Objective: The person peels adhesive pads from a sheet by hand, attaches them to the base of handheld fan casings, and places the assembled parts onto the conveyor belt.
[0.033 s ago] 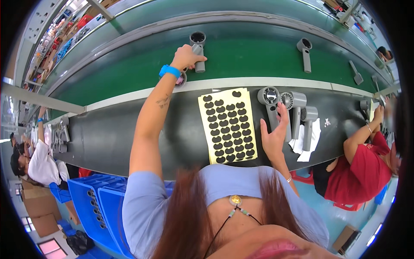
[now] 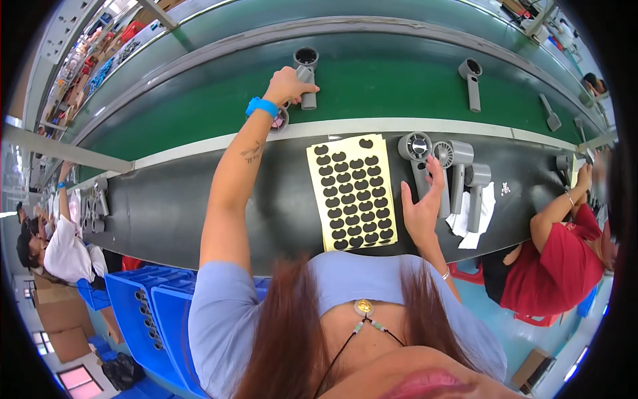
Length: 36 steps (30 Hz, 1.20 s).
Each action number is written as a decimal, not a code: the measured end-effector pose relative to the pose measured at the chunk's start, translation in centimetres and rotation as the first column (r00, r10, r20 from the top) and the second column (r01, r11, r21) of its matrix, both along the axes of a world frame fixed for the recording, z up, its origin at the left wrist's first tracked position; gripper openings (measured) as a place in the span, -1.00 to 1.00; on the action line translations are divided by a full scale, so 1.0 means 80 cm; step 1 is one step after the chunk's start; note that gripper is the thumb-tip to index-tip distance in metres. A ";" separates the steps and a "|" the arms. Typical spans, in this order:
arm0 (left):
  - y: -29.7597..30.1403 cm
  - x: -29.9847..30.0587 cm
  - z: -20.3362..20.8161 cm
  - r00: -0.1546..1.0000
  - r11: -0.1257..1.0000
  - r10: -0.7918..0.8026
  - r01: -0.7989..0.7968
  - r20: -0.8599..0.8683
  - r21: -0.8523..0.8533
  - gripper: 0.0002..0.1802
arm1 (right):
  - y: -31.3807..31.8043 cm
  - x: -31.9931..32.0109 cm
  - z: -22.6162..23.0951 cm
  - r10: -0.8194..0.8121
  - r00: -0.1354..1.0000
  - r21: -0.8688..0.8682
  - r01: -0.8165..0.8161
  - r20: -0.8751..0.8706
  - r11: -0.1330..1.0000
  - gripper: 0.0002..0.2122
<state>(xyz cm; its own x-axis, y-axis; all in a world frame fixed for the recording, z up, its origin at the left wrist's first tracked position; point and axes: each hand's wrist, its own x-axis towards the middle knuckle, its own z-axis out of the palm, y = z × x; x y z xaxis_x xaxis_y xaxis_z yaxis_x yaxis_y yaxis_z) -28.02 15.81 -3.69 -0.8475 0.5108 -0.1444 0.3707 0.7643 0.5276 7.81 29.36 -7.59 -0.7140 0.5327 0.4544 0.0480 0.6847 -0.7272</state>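
Over the green conveyor belt (image 2: 385,86), my left hand (image 2: 287,88) is closed around a grey handheld fan (image 2: 280,121), its round head showing below my wrist. Another grey handheld fan (image 2: 308,100) lies on the belt just beside my fingers. My right hand (image 2: 423,209) is open over the black worktable, thumb and fingers apart. Between them, just beyond the palm, lies the handle of a grey fan (image 2: 417,146); whether I touch it cannot be made out. More grey fans (image 2: 458,169) lie to its right. A yellow sheet of black stickers (image 2: 352,193) lies between my arms.
Other fans (image 2: 472,86) rest farther right on the belt. A white cloth (image 2: 468,229) lies under the near fans. Blue bins (image 2: 136,319) stand at lower left. A person in red (image 2: 548,266) works at the right, another in white (image 2: 66,253) at the left.
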 end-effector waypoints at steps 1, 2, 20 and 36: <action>-0.001 0.005 0.009 0.996 0.998 0.013 -0.019 0.086 0.064 -0.47 | -0.002 -0.003 0.002 -0.002 1.000 0.007 0.002 0.006 1.000 -0.31; -0.003 0.013 0.019 0.989 0.993 0.044 -0.059 0.144 0.104 -0.51 | -0.003 -0.006 0.005 0.023 0.999 0.016 -0.022 -0.041 1.000 -0.32; -0.119 0.286 0.077 0.969 0.816 -0.054 -0.095 0.240 0.571 -0.57 | -0.073 -0.091 0.069 0.385 0.885 -0.559 -0.463 -0.261 0.688 -0.27; -0.242 0.298 0.070 0.933 0.575 0.289 -0.349 0.215 0.740 -0.69 | 0.160 0.054 0.047 -0.401 0.906 -0.166 0.378 -0.139 0.911 -0.31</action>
<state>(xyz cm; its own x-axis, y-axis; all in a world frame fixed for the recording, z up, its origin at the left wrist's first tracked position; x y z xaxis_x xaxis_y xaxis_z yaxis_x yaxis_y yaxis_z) -4.21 -3.54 1.88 -0.9818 0.1593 0.1035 0.1268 0.1433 0.9815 12.15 42.14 -3.83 -0.3577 0.8158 0.4544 0.1621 0.5334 -0.8302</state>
